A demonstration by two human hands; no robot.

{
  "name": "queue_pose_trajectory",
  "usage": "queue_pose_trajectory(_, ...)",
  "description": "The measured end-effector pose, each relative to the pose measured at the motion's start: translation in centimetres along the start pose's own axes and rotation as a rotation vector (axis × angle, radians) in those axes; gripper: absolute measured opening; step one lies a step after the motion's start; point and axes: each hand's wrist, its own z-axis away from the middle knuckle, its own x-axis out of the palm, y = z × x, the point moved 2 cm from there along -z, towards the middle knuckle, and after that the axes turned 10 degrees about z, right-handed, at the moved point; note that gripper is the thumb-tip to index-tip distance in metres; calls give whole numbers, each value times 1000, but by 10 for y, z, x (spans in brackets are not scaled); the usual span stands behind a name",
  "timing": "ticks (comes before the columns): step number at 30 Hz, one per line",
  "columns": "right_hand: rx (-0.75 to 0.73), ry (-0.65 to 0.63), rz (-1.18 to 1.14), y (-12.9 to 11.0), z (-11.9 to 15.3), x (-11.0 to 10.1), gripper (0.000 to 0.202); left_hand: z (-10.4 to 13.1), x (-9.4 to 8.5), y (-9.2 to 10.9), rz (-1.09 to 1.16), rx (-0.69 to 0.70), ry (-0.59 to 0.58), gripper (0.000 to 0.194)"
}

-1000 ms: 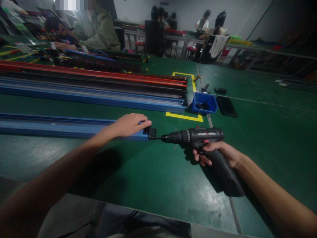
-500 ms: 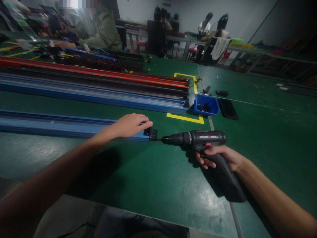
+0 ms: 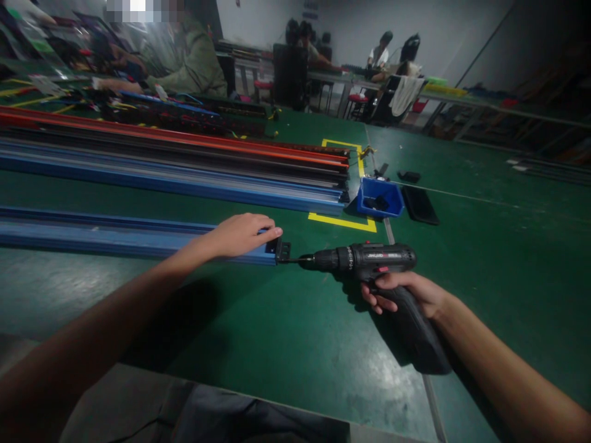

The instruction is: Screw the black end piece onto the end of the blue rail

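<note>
A long blue rail (image 3: 138, 239) lies on the green table at the left, with a black end piece (image 3: 282, 250) at its right end. My left hand (image 3: 244, 235) wraps over the rail just behind that end piece, thumb and fingers on it. My right hand (image 3: 404, 290) is closed round the handle of a black power drill (image 3: 381, 257), index finger near the trigger. The drill points left, and the tip of its thin bit (image 3: 295, 259) meets the end piece, lower edge. Whether the bit is turning cannot be seen.
Beyond the rail lie several blue, black and orange rails (image 3: 184, 163). Right of them stand a blue bin (image 3: 381, 198) holding dark parts and a flat black object (image 3: 420, 205). Yellow tape (image 3: 341, 222) marks the table (image 3: 277, 344). A person in a green-grey jacket (image 3: 198, 64) sits across; others sit farther back.
The view has shifted slightly, so the bin, drill and rails appear a little farther left. Both hands keep their holds, and the bit remains at the end piece.
</note>
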Motion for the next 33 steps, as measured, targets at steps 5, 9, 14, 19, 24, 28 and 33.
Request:
queue_pose_trajectory(5, -18, -34, -14, 2, -1, -2, 23, 0, 0, 0, -4, 2, -5, 58)
queue_pose_trajectory(9, -2, -38, -38, 4, 0, -5, 23, 0, 0, 1, 2, 9, 0, 59)
queue_pose_trajectory(14, 19, 8, -36, 1, 1, -1, 22, 0, -1, 3, -15, 11, 7, 58)
queue_pose_trajectory(19, 9, 8, -26, -1, 1, 2, 21, -1, -1, 3, -17, 15, -5, 56)
queue_pose_trajectory(24, 23, 17, -35, 2, 1, -1, 21, -2, 0, 3, -23, 20, -15, 56)
queue_pose_trajectory(28, 23, 22, -29, 5, 2, -3, 23, -3, 1, 2, -24, 16, -22, 56)
queue_pose_trajectory(33, -16, 18, -21, 6, 2, -4, 23, -2, 1, 2, -15, 23, -2, 55)
